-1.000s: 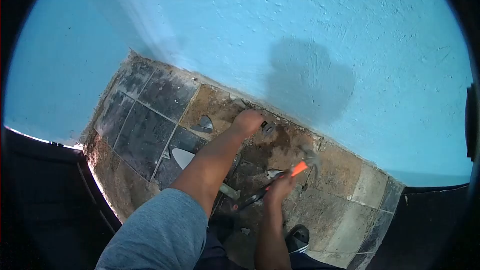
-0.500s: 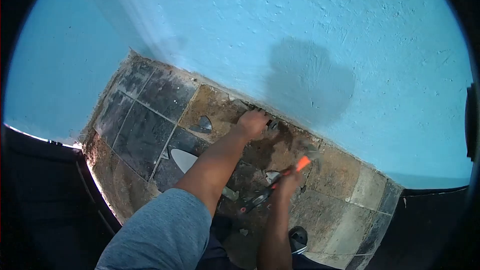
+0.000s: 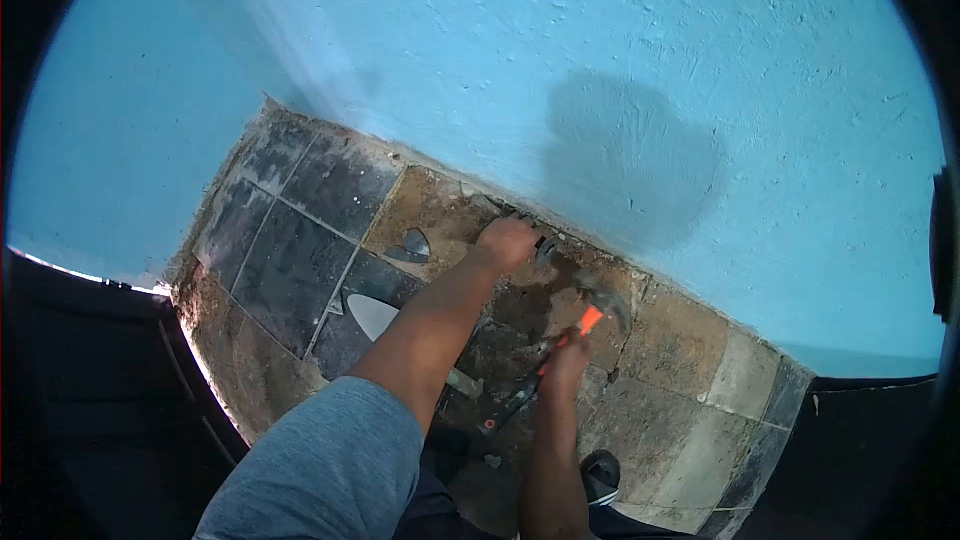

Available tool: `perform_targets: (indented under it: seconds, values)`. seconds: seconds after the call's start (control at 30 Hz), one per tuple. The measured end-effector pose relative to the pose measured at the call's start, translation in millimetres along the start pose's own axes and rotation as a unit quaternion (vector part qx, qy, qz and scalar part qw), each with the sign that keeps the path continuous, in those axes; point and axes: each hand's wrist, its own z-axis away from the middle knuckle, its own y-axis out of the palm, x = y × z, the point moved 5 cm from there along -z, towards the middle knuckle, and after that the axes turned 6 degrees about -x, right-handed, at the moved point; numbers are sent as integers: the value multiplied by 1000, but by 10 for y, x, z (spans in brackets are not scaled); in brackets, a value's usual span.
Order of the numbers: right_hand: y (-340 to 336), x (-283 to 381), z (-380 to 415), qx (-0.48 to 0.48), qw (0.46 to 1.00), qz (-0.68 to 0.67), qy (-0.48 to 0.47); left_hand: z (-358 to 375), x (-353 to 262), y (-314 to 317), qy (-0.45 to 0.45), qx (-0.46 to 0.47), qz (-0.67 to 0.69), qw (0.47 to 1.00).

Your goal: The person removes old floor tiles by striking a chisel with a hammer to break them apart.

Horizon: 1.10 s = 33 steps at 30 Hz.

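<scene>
- The right hand (image 3: 567, 362) is shut around the orange-and-black hammer (image 3: 592, 319), over the floor.
- The left hand (image 3: 508, 243) is curled around a small dark thing (image 3: 546, 246), by the blue wall (image 3: 640, 60).
- Brown patches (image 3: 425, 202) are bare; black square tiles (image 3: 290, 260) lie beside them, not pulled up.

Left arm (image 3: 435, 330) far outstretched, left hand (image 3: 508, 243) palm down; right hand (image 3: 567, 360) closed, closer in
</scene>
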Motion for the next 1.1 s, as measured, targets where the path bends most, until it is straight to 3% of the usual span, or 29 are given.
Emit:
perform_targets:
  seconds: [0.1, 0.2, 0.3, 0.4, 0.5, 0.6, 0.7, 0.8, 0.9, 1.0, 1.1]
  values:
    - [-244, 12, -308, -81, 982, -153, -71, -71, 52, 106, 14, -21, -24, 999]
    - [-250, 34, -353, -191, 957, -182, -119, -88, 68, 115, 3, -9, -13, 1000]
    - [261, -221, -312, 15, 990, 55, -127, -57, 72, 71, 17, -85, 9, 996]
    - [365, -172, -91, 114, 993, -11, 7, 12, 106, 92, 37, -35, -50, 997]
    - [183, -158, 70, 38, 999, 24, -9, 110, 99, 136, 65, -45, -97, 992]
    - [-15, -81, 37, 43, 998, 47, 2, 191, 37, 94, 70, -5, -121, 990]
    - [-147, -80, -164, 34, 998, 40, -45, 380, 15, -223, -42, 82, -97, 991]
    - [-249, 37, -207, 30, 999, 14, -38, 452, 142, -224, -97, 55, -53, 992]
    - [-469, -152, -631, -2, 998, 12, -62, 502, -56, -338, -9, 12, -68, 998]
    - [-719, 15, -769, -14, 997, -6, -71, 448, -269, -355, -28, 61, 8, 998]
    - [-1220, -100, -1221, -90, 981, 151, -80, 337, -473, -90, -120, 47, 123, 984]
